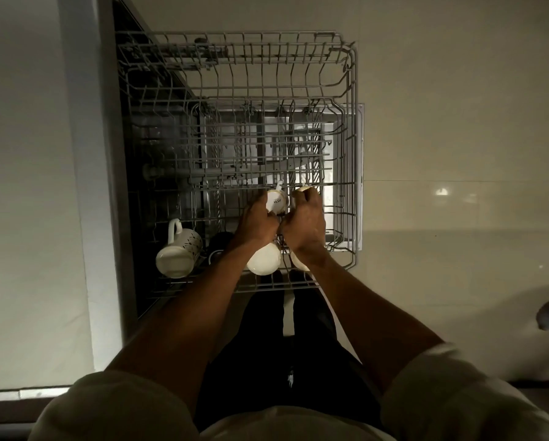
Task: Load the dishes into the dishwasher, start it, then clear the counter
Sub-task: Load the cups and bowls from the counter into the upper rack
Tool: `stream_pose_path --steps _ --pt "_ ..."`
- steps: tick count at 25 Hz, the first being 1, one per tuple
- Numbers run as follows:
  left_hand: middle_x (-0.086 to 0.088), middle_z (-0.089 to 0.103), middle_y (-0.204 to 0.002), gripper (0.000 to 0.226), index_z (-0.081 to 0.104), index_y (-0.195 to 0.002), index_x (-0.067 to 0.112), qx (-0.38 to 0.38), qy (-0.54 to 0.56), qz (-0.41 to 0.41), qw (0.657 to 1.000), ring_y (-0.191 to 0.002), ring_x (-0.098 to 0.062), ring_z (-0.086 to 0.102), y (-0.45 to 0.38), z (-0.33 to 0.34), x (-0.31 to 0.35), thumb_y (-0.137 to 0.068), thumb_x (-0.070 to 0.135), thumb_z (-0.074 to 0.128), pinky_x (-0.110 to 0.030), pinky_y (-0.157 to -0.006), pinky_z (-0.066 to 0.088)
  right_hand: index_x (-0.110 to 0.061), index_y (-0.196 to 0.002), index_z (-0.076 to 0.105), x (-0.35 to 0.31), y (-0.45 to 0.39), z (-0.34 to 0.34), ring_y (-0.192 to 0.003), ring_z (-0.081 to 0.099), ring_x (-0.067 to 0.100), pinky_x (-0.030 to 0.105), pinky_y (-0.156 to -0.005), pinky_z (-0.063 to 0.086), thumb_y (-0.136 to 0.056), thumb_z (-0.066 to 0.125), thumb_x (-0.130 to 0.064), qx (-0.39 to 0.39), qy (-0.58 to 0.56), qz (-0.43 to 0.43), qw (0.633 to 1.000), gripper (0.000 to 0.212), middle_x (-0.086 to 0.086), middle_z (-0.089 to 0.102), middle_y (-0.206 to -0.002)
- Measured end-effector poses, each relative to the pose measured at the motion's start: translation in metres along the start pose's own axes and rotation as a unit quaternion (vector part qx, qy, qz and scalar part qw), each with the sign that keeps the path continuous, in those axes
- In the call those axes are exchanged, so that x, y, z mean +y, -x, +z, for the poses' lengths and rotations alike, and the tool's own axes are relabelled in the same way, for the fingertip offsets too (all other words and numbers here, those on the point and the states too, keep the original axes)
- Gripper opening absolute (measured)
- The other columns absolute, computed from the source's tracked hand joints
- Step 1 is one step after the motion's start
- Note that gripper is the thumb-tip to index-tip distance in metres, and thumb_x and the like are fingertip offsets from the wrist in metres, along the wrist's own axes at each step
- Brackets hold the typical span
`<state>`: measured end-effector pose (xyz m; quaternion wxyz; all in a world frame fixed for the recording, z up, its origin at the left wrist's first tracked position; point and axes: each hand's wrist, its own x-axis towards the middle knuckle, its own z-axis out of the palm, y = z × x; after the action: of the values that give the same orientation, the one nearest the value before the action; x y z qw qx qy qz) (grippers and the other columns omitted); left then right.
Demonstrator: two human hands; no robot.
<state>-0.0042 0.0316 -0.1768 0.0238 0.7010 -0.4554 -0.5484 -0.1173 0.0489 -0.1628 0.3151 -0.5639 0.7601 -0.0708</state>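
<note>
Reaching down over the pulled-out grey wire upper rack (351, 148) of the dishwasher, the person sets two cups side by side, probably so they seat between the tines. The left hand (257, 219) curls round a small white printed cup (277, 201); the right hand (306, 222) grips another white cup (302, 190). A tall cream patterned mug (179, 249) lies at the rack's left.
</note>
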Motion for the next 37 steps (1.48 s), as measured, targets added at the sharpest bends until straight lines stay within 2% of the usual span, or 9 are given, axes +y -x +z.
stream_pose_path --steps 3,7,11,14,19,23,29,33,37 --pt "-0.006 0.047 -0.147 0.063 0.04 -0.149 0.017 0.04 -0.068 0.009 0.997 -0.131 -0.028 0.048 0.0 0.006 0.004 -0.088 0.006 0.053 -0.046 -0.106 0.045 -0.005 -0.122 0.061 0.01 -0.006 -0.002 -0.109 0.051 0.03 0.042 -0.091 0.049 -0.075 0.069 -0.012 0.037 0.051 0.008 0.998 0.048 0.016 0.053 -0.122" --pt "-0.011 0.044 -0.148 0.064 0.039 -0.147 0.011 0.066 -0.115 0.017 0.991 -0.136 -0.031 0.042 -0.011 0.015 0.007 -0.088 0.008 0.064 -0.048 -0.107 0.043 -0.012 -0.133 0.054 0.024 -0.014 -0.002 -0.118 0.047 0.028 0.04 -0.098 0.045 -0.077 0.074 -0.024 0.009 0.102 0.029 0.994 0.06 0.012 0.049 -0.132" --pt "-0.016 0.054 -0.131 0.07 0.042 -0.142 0.008 0.118 -0.116 0.004 0.986 -0.119 -0.033 0.055 -0.018 0.022 0.015 -0.081 0.018 0.076 -0.046 -0.091 0.053 -0.012 -0.137 0.051 0.029 -0.017 -0.002 -0.122 0.043 0.028 0.037 -0.103 0.043 -0.079 0.075 -0.03 -0.009 0.072 0.018 0.997 0.065 0.012 0.045 -0.137" --pt "-0.017 0.058 -0.126 0.078 0.04 -0.144 0.009 0.147 -0.108 0.002 0.983 -0.116 -0.033 0.057 -0.02 0.027 0.017 -0.078 0.019 0.08 -0.044 -0.087 0.055 -0.011 -0.139 0.05 0.032 -0.017 -0.004 -0.123 0.043 0.029 0.038 -0.102 0.044 -0.08 0.075 -0.03 -0.01 0.061 0.008 0.998 0.067 0.014 0.045 -0.138" --pt "-0.01 0.058 -0.127 0.059 0.057 -0.129 0.01 0.189 -0.097 0.032 0.977 -0.117 -0.029 0.056 -0.013 0.028 0.01 -0.076 0.022 0.08 -0.038 -0.09 0.053 -0.012 -0.141 0.048 0.035 -0.018 -0.004 -0.126 0.041 0.029 0.036 -0.103 0.043 -0.08 0.075 -0.032 -0.018 0.073 0.003 0.997 0.069 0.014 0.042 -0.14" --pt "-0.009 0.058 -0.119 0.045 0.06 -0.115 0.009 0.218 -0.067 0.048 0.973 -0.107 -0.028 0.057 0.005 0.027 0.007 -0.076 0.025 0.077 -0.035 -0.08 0.051 -0.011 -0.141 0.047 0.035 -0.018 -0.005 -0.126 0.039 0.028 0.036 -0.105 0.042 -0.083 0.071 -0.029 -0.021 0.07 0.001 0.997 0.066 0.014 0.041 -0.141" --pt "-0.015 0.058 -0.121 0.048 0.059 -0.12 0.004 0.236 -0.07 0.062 0.967 -0.108 -0.033 0.058 0.015 0.032 0.006 -0.078 0.023 0.073 -0.037 -0.082 0.051 -0.011 -0.143 0.045 0.034 -0.018 -0.004 -0.129 0.038 0.03 0.039 -0.107 0.042 -0.082 0.073 -0.031 -0.029 0.066 0.003 0.997 0.07 0.015 0.039 -0.143" --pt "-0.013 0.057 -0.122 0.05 0.058 -0.122 0.007 0.253 -0.065 0.047 0.964 -0.108 -0.031 0.059 0.018 0.032 0.008 -0.079 0.028 0.072 -0.038 -0.084 0.053 -0.01 -0.142 0.045 0.034 -0.019 -0.004 -0.128 0.037 0.03 0.039 -0.107 0.042 -0.082 0.072 -0.03 -0.032 0.063 0.004 0.998 0.069 0.015 0.039 -0.143" --pt "-0.013 0.057 -0.124 0.053 0.058 -0.125 0.006 0.223 -0.091 0.03 0.97 -0.111 -0.031 0.058 0.012 0.024 0.008 -0.078 0.026 0.074 -0.035 -0.083 0.052 -0.01 -0.145 0.042 0.034 -0.019 -0.004 -0.131 0.036 0.029 0.038 -0.109 0.041 -0.082 0.073 -0.023 -0.035 0.062 0.01 0.997 0.072 0.014 0.037 -0.145"
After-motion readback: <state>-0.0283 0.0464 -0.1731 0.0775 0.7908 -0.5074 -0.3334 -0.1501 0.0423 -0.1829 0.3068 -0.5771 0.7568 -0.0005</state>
